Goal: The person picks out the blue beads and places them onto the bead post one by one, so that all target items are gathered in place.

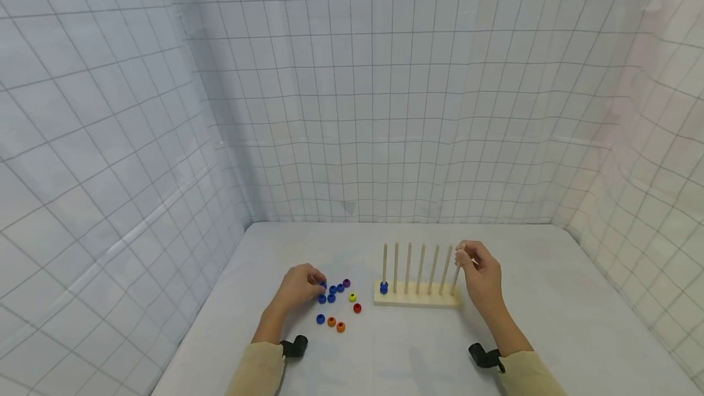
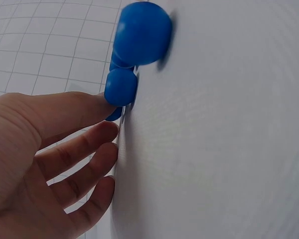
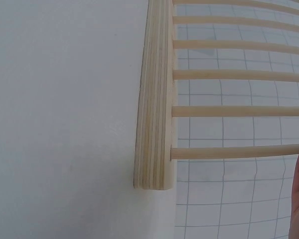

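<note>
On the left of the white tabletop, the left hand reaches palm inward with its last three fingers loosely bent and apart, its index finger hidden behind the thumb in the wrist view; whether it pinches a bead cannot be told. By its fingertips and just right lie six round blue beads, one partly covered by the fingers, with two round orange beads nearer the person, then one purple bead, one yellow bead and one red bead. Farther right stands a pale wooden rack, its long base running left to right, seven thin rods pointing up; the leftmost carries what look like two stacked blue beads. The right hand pinches the rightmost rod near its tip, which the fingers partly hide.
</note>
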`<action>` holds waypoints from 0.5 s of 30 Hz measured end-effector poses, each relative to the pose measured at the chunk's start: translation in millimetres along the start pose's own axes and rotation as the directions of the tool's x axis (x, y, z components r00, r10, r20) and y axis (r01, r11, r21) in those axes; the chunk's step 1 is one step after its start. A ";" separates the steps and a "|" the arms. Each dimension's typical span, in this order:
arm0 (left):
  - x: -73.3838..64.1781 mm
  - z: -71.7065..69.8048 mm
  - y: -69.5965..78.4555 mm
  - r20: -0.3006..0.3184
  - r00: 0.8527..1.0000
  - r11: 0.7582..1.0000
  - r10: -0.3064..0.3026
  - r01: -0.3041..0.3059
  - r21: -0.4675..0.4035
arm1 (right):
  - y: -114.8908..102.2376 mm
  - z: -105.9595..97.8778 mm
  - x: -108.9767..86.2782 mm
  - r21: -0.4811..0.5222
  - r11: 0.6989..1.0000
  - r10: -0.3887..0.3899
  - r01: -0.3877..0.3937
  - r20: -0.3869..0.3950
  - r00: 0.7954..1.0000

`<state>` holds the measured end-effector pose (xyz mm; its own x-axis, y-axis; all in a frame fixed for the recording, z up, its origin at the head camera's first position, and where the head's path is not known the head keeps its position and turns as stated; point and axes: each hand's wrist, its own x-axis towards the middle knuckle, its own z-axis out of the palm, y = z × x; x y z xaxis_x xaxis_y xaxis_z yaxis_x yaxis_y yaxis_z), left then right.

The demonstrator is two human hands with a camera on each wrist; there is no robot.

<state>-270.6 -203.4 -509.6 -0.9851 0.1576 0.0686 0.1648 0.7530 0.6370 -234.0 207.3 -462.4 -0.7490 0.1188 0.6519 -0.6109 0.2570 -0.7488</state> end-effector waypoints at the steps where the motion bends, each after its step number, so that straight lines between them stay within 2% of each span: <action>1: 0.2 -0.1 -0.5 -0.003 1.000 1.000 0.000 0.000 -0.003 | 0.0 0.0 0.1 0.006 1.000 0.002 -0.002 -0.001 1.000; 11: 0.8 -6.0 1.9 -0.022 1.000 0.999 -0.012 0.011 -0.042 | 1.8 -1.2 2.4 0.021 1.000 0.015 -0.015 0.014 1.000; 15: 0.0 -7.1 4.9 -0.033 0.999 0.999 -0.014 0.013 -0.030 | 1.8 -2.1 0.6 0.007 1.000 0.029 -0.030 0.016 0.999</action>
<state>-270.1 -204.3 -501.1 -0.9884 0.1263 0.0847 0.1506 0.7352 0.6609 -235.0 209.9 -463.0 -0.7707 0.1105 0.6275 -0.5903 0.2466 -0.7686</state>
